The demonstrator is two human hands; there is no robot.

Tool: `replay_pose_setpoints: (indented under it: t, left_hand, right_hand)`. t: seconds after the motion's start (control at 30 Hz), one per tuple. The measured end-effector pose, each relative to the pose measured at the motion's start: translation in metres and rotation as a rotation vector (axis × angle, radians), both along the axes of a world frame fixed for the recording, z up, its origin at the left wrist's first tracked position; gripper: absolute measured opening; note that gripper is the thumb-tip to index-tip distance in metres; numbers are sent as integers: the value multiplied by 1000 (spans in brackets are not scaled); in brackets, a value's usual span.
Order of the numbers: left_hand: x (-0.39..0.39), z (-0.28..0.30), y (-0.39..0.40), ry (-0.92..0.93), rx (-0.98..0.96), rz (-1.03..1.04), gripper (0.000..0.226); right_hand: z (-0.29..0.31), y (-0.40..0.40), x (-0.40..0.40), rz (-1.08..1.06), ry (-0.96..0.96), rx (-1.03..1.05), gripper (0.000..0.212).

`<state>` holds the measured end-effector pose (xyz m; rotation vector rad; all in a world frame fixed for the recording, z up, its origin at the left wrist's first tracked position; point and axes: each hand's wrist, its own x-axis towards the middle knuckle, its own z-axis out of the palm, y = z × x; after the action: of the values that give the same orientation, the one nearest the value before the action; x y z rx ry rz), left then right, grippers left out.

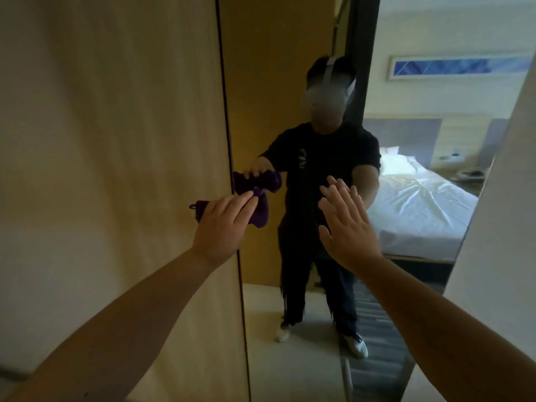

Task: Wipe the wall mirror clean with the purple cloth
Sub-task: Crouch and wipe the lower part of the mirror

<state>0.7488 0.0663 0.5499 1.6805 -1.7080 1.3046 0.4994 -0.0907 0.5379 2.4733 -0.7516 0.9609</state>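
A tall wall mirror fills the middle of the view, its dark left edge running down beside a wooden panel. My left hand grips a bunched purple cloth and holds it against the mirror's left edge. The cloth's reflection shows just above it in the glass. My right hand is flat with fingers spread, held at or on the glass to the right of the cloth, meeting its own reflection. The mirror shows a person in dark clothes wearing a headset.
A light wooden wall panel stands left of the mirror. A pale wall edge borders the mirror on the right. Reflected in the glass are a bed with white sheets, a framed blue picture and carpeted floor.
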Motion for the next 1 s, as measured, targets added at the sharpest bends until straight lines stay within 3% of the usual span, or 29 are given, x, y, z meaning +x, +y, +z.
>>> replay_pose_setpoints:
  t: [0.37, 0.63, 0.77, 1.0]
  left_hand:
    - [46, -28, -42, 33, -38, -234, 44]
    - [25, -7, -86, -175, -276, -336, 37]
    - [26, -69, -109, -241, -167, -291, 45]
    - [33, -256, -115, -277, -153, -217, 65]
  right_hand:
    - [-52, -8, 51, -183, 102, -98, 66]
    - [-66, -33, 55, -93, -68, -306, 56]
    - [-79, -47, 56, -78, -127, -379, 57]
    - [-153, -62, 39, -66, -179, -369, 62]
